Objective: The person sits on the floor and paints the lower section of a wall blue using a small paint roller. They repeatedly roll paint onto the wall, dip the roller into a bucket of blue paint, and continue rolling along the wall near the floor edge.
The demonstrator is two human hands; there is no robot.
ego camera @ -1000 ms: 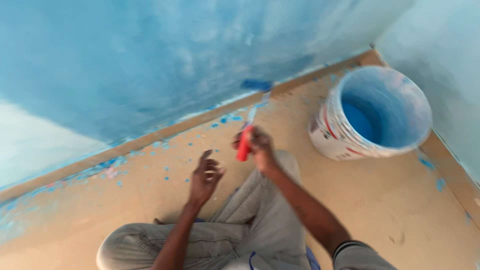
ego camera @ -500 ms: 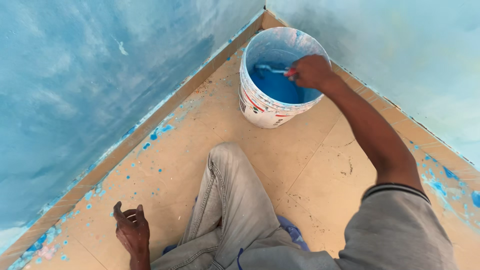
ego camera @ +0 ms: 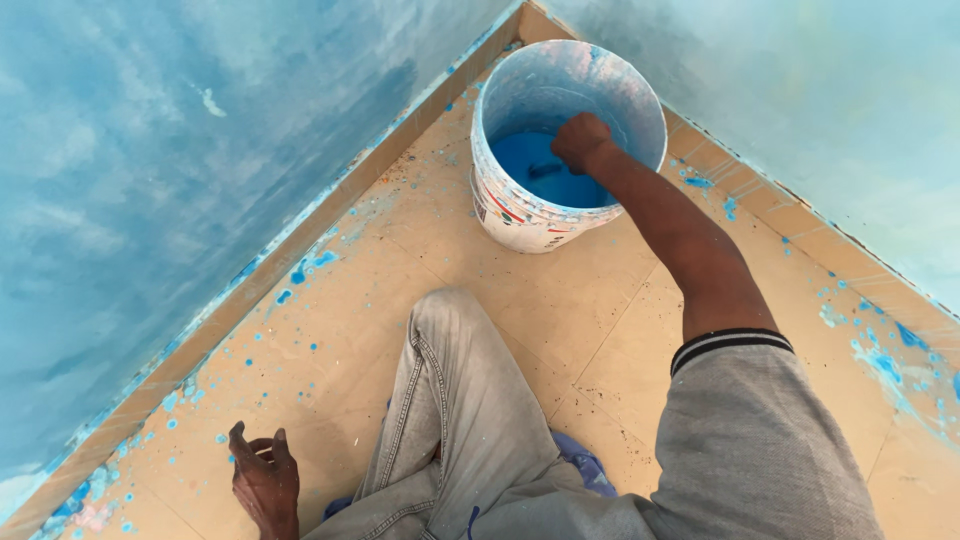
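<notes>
Here, one bucket, two hands: right hand, left hand.

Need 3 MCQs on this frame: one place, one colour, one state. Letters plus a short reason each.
1. Where is the bucket?
A. in the wall corner
B. on the knee
C. mid-floor, far from walls

2. What colour is the paint in it?
A. red
B. blue
C. white

3. What is the left hand doing?
A. gripping a roller
B. holding the bucket rim
C. resting empty on the floor

A: the bucket sits where both walls meet.
B: a blue pool shows under the right hand.
C: its fingers spread on the tile, holding nothing.
</notes>
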